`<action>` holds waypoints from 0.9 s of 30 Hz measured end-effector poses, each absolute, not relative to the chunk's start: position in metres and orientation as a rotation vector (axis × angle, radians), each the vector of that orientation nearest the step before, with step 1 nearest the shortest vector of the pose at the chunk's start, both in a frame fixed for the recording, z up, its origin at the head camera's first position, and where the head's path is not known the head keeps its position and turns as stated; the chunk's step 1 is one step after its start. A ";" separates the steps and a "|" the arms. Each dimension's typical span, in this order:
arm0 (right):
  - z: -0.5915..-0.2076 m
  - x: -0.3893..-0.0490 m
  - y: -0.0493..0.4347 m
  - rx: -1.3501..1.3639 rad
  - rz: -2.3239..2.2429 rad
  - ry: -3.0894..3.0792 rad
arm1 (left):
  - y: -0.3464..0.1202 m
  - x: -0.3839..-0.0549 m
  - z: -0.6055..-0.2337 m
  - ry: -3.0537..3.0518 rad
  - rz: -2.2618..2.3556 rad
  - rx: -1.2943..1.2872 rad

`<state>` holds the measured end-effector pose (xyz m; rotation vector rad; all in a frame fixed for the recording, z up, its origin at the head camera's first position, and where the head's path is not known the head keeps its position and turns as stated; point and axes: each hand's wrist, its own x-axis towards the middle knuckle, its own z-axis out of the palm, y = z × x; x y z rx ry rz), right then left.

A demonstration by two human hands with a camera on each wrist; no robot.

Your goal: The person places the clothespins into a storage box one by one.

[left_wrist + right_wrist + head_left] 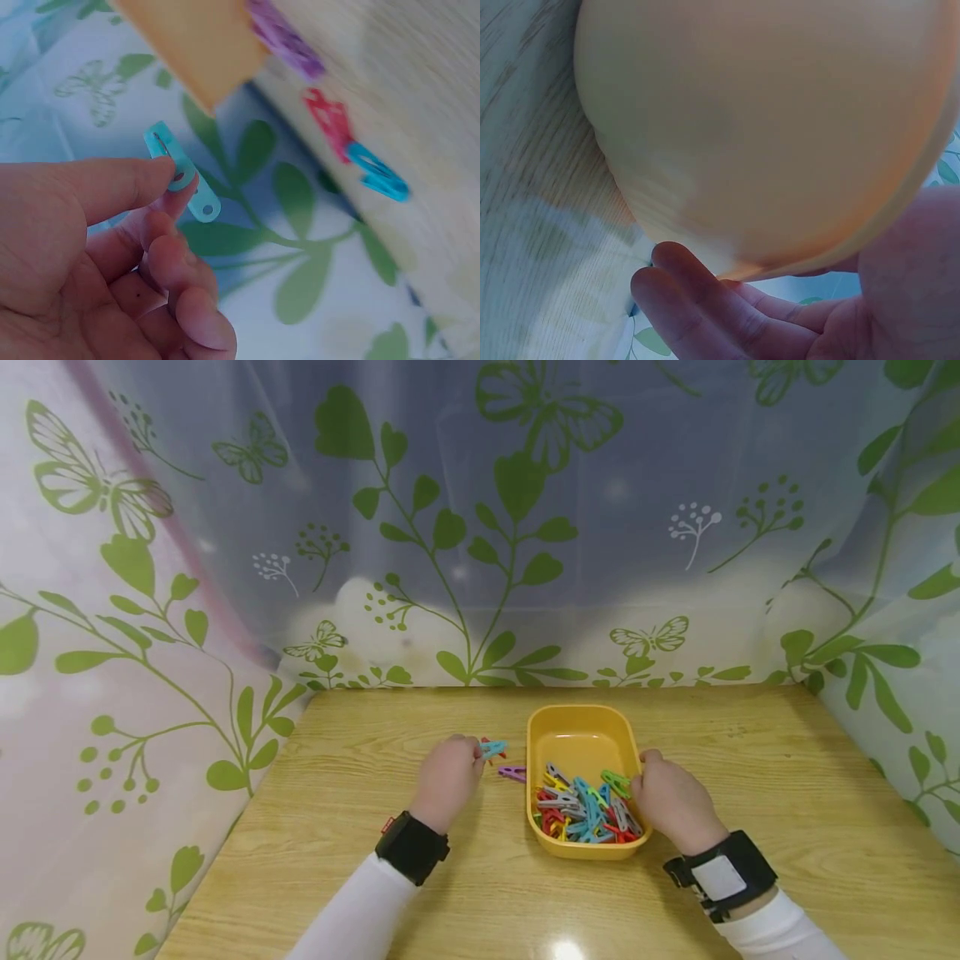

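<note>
My left hand point(448, 781) pinches a light blue plastic clothespin point(163, 140) between thumb and index finger, left of a yellow plastic tub point(570, 747). Several clothespins in blue, grey, red, yellow and green lie piled in the near part of the tub. My right hand point(675, 803) grips the tub's right rim, its fingers against the outer wall point(765, 150) in the right wrist view. On the table between the left hand and the tub are a purple clothespin point(513, 773), a red one point(328, 120) and another blue one point(377, 173).
The wood-grain table point(330, 877) carries the tub right of its middle. A curtain point(420, 527) with green leaves and butterflies hangs along the back edge and both sides. Each wrist wears a black strap point(412, 849).
</note>
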<state>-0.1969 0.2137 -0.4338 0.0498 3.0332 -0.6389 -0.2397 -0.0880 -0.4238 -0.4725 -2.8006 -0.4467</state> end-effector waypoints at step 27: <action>-0.435 -0.197 0.215 0.005 -0.648 3.064 | -0.020 -0.185 -0.433 -2.774 -0.411 -0.747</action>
